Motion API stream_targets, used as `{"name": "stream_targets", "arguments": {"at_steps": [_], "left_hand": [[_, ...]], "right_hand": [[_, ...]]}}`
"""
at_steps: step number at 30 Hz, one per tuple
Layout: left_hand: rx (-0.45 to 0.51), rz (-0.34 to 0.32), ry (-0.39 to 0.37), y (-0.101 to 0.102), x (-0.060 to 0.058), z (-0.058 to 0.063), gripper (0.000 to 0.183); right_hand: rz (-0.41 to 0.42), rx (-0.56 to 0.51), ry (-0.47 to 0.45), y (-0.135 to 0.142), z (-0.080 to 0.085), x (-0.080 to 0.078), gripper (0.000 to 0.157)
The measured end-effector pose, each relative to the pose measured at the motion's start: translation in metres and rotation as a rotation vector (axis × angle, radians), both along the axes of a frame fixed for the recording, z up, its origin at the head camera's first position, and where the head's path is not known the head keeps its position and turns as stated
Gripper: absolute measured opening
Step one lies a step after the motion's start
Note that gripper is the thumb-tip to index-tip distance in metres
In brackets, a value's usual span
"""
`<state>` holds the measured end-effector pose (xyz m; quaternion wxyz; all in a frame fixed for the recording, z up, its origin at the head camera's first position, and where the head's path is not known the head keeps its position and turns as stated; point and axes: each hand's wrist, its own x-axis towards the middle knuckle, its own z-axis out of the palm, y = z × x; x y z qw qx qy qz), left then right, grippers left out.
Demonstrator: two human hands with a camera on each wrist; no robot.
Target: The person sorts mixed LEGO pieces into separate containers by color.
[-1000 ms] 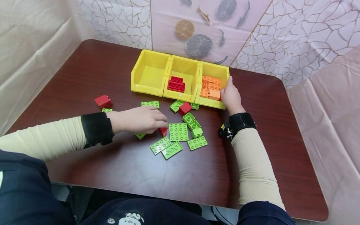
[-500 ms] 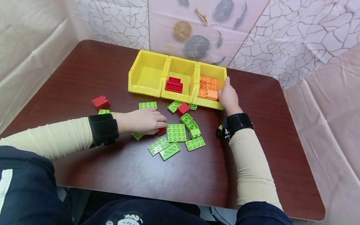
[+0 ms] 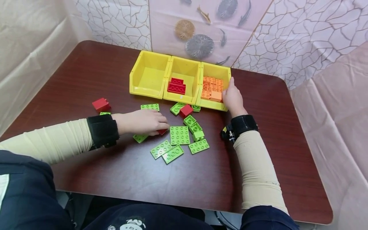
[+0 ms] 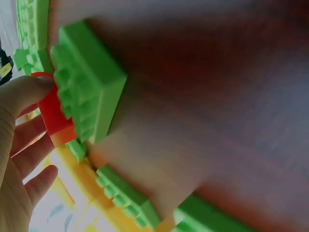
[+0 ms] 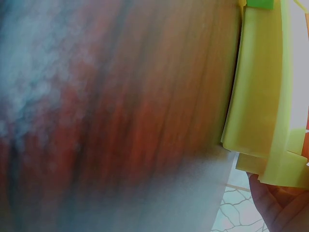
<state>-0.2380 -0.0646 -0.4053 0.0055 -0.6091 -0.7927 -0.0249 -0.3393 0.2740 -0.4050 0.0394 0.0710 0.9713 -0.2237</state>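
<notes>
My left hand pinches a red brick between thumb and fingers. In the head view only a small red edge shows under the fingertips. A studded green brick lies right beside it in the left wrist view. My right hand grips the right side wall of the yellow three-part bin. Orange bricks fill part of the right compartment, and red bricks sit in the middle one. The left compartment holds nothing. In the right wrist view, fingers show under the bin's rim.
Green bricks lie scattered in front of the bin, some joined or touching. One red brick rests among them near the bin; another red brick lies at the left. Patterned cloth hangs behind the brown table.
My left fingers have closed over the red brick, which now shows less in the head view. The right hand stays at the bin; the head view has shifted slightly.
</notes>
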Motion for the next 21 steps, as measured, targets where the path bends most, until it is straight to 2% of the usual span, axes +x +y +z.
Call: {"name": "stream_targets", "arguments": {"at_steps": [3, 6, 10, 13, 17, 21], "left_hand": [[0.044, 0.002, 0.026, 0.002, -0.007, 0.011, 0.032], [0.092, 0.032, 0.055, 0.007, -0.022, 0.031, 0.034], [0.124, 0.129, 0.072, 0.023, -0.055, 0.060, 0.036], [0.127, 0.231, 0.092, 0.039, -0.086, 0.074, 0.037], [0.048, 0.373, 0.117, 0.058, -0.124, 0.077, 0.036], [-0.079, 0.477, 0.126, 0.067, -0.151, 0.069, 0.033]], "right_hand": [[-0.002, -0.005, -0.007, 0.000, 0.000, 0.000, 0.067], [-0.004, -0.010, -0.008, 0.000, 0.000, 0.001, 0.067], [-0.004, 0.000, 0.013, 0.002, 0.000, 0.001, 0.068], [0.003, 0.011, 0.033, 0.003, -0.001, 0.002, 0.068], [0.008, 0.021, 0.051, 0.002, -0.002, 0.003, 0.068], [0.016, 0.023, 0.064, -0.001, -0.002, 0.003, 0.068]]}}
